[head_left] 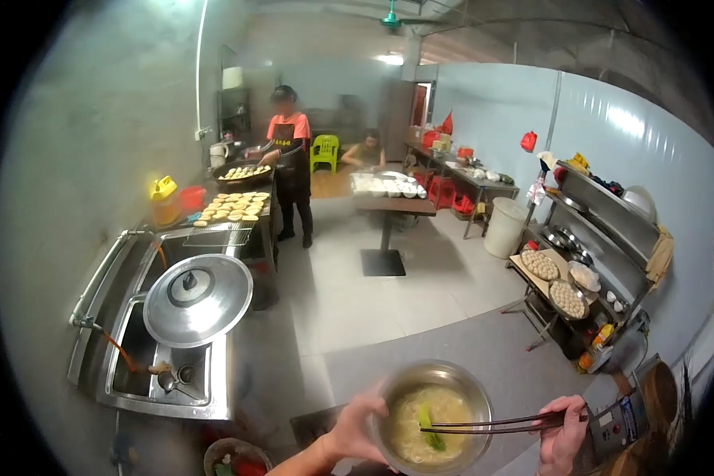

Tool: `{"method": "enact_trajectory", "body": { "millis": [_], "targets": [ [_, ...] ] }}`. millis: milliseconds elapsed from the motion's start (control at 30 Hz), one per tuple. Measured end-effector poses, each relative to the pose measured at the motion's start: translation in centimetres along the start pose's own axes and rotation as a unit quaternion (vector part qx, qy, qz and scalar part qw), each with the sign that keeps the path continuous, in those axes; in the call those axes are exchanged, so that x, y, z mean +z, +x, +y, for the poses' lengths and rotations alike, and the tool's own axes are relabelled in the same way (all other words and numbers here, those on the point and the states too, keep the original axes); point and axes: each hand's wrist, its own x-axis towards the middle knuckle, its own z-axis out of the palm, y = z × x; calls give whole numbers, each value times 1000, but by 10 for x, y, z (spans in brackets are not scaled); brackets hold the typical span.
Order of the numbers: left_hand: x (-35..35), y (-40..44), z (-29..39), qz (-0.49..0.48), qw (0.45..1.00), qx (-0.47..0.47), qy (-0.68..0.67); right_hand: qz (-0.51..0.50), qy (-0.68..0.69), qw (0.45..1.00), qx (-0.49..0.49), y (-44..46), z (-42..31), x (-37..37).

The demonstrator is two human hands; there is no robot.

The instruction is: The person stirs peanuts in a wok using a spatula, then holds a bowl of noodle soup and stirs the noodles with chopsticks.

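A round metal bowl (484,389) is held by its left side in my left hand (355,428). Pale noodles in yellowish broth (446,404) fill much of it. My right hand (563,436) is closed round a pair of dark chopsticks (500,426) that reach in from the right. Their tips meet a green leafy vegetable (426,420) lying on the noodles.
At left a big metal lid (218,297) rests over the sink (222,381). Behind it, flat breads (234,208) lie near a person (289,151) at a pan. Another person (366,151) sits by a table (401,206). Metal shelves (603,214) stand at right.
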Motion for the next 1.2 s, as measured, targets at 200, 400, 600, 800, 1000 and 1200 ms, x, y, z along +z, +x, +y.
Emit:
{"method": "enact_trajectory", "body": {
  "millis": [200, 400, 600, 800, 1000, 1200],
  "targets": [
    [2, -6, 6, 4, 1000, -12, -21, 1, -21, 999, 26, -5, 7, 5],
    [-1, -13, 18, 27, 997, -52, -41, -20, 64, 991, 116, -6, 9, -2],
    [-4, -14, 34, 45, 998, -33, -40, 5, 85, 991, 107, -15, 6, 8],
    [-5, -19, 50, 55, 997, -19, 58, -17, 58, 993, 98, -21, 2, 7],
    [-13, -32, 40, -5, 998, -53, 13, 131, 15, 984, 117, -27, 2, 20],
    [-8, -11, 46, -54, 998, -25, 0, 180, 46, 974, 129, -43, -4, 13]
  ]
}}
